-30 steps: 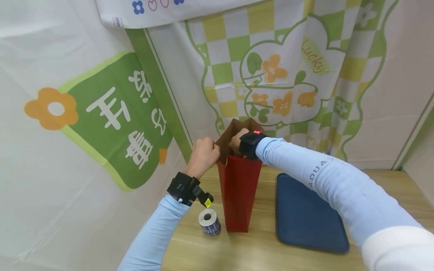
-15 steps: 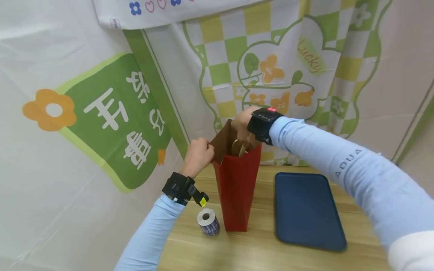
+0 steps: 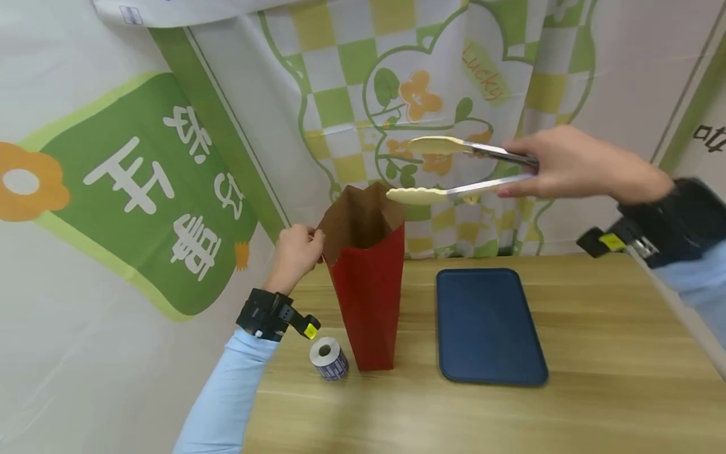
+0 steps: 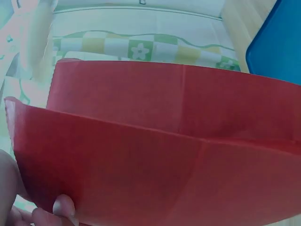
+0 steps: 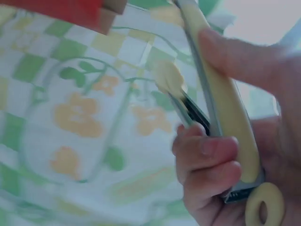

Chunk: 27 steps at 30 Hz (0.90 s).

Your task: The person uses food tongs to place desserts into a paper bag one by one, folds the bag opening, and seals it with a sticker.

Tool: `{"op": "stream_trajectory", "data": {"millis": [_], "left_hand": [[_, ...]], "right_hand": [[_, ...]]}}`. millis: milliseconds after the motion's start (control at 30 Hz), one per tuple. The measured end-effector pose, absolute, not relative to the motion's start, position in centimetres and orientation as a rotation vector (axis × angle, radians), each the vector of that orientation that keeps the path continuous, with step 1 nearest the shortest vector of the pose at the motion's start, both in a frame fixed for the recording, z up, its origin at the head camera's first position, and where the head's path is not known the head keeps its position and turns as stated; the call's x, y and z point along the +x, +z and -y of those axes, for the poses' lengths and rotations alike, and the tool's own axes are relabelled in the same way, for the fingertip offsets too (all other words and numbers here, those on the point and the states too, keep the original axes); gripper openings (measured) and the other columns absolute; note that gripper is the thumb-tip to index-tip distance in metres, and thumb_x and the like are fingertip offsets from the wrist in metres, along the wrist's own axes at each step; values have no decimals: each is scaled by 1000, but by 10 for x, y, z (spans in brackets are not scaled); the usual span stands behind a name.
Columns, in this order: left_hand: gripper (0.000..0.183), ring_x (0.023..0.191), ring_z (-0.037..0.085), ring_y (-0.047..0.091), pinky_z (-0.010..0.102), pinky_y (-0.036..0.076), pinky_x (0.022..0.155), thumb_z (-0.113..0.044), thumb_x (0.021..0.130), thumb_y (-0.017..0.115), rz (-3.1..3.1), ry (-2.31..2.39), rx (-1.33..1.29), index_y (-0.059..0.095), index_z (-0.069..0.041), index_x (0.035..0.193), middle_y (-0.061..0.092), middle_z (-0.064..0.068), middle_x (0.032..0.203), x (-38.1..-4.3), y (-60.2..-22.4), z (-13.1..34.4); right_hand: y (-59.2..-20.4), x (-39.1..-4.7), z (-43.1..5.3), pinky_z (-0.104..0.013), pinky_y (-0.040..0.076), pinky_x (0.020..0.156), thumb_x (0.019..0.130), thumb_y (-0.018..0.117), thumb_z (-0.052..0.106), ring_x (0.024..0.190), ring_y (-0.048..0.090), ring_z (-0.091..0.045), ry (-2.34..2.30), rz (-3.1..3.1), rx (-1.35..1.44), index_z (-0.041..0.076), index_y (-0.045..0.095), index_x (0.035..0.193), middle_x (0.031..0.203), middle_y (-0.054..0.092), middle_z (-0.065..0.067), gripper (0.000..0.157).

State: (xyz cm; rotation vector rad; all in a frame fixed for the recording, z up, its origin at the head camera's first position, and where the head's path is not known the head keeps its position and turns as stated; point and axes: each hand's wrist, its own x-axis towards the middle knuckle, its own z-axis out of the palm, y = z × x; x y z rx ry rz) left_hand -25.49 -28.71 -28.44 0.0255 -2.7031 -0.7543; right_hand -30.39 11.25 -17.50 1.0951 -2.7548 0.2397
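Observation:
A tall red paper bag (image 3: 371, 296) with a brown inside stands upright on the table, its mouth spread. My left hand (image 3: 296, 253) pinches the bag's left rim; in the left wrist view its fingertips (image 4: 63, 207) press against the red paper. Up and to the right of the bag, my right hand (image 3: 584, 164) grips metal tongs (image 3: 482, 187) with pale yellow tips. The tongs' arms are spread, with nothing between them, and the lower tip overlaps the bag's back rim in the head view. The right wrist view shows fingers and thumb wrapped round the yellow handle (image 5: 228, 108).
A dark blue tray (image 3: 490, 325) lies on the wooden table (image 3: 612, 353), right of the bag. Close by the bag's lower left stands a roll of printed labels (image 3: 329, 359). Patterned green and white cloth (image 3: 351, 107) hangs behind.
My right hand has come up out of the bag and moved right, bringing the tongs into sight. The left hand keeps its pinch on the rim. The head view has shifted.

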Motion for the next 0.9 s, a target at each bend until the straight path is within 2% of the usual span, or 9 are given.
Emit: {"op": "stream_trajectory", "data": {"millis": [100,133,333,467,567,633,700,833,900], "left_hand": [[42,48,20,56,30,42,44,-29,100,41,2698,-797,54,68,1,87,65,12,60,-248,-283,299],[44,49,21,56,30,41,45,-32,100,39,2702,-811,65,67,0,89,65,12,61,-246,-284,302],[68,51,24,54,34,39,50,-55,101,23,2687,-866,149,63,-1,85,61,12,60,-230,-290,317],[69,53,27,56,33,37,50,-53,101,19,2591,-973,179,62,0,92,62,12,65,-222,-303,320],[64,54,26,56,33,39,51,-48,103,20,2515,-1054,181,59,2,103,64,16,76,-217,-315,319],[60,58,27,56,33,41,54,-47,103,22,2484,-1092,183,56,3,108,64,19,84,-213,-323,317],[60,65,29,57,36,45,60,-46,103,24,2476,-1120,175,51,4,121,62,22,95,-209,-331,315],[64,91,35,57,47,51,75,-45,102,31,2456,-1145,149,32,4,143,53,26,117,-202,-344,310],[66,103,38,54,52,49,83,-44,101,35,2429,-1151,126,27,4,146,48,27,123,-199,-349,306]], "right_hand": [[-225,-293,-140,-30,29,49,85,70,39,48,35,-15,476,2724,936,9,59,112,62,45,-2,42],[-243,-290,-146,-30,30,49,85,69,37,49,36,-14,540,2720,896,9,58,114,63,46,-1,42],[-370,-278,-155,-30,33,45,86,69,26,50,39,-13,922,2703,728,0,55,108,65,47,-1,37],[-452,-276,-135,-32,33,48,85,68,20,54,40,-16,1112,2704,557,-3,52,95,64,44,-3,30],[-503,-275,-120,-37,39,50,85,68,18,58,49,-22,1148,2711,424,-10,50,102,66,51,-10,38],[-531,-273,-112,-40,41,51,85,68,17,61,52,-26,1149,2722,332,-16,47,111,67,55,-14,47],[-551,-271,-105,-41,42,50,85,68,16,60,54,-28,1146,2720,264,-21,43,114,67,56,-17,53],[-576,-265,-97,-47,45,51,84,68,17,58,56,-33,1106,2730,143,-21,43,109,68,57,-21,51],[-584,-261,-95,-54,49,58,84,68,19,66,60,-43,1074,2749,95,-22,43,111,75,60,-30,55]]}}
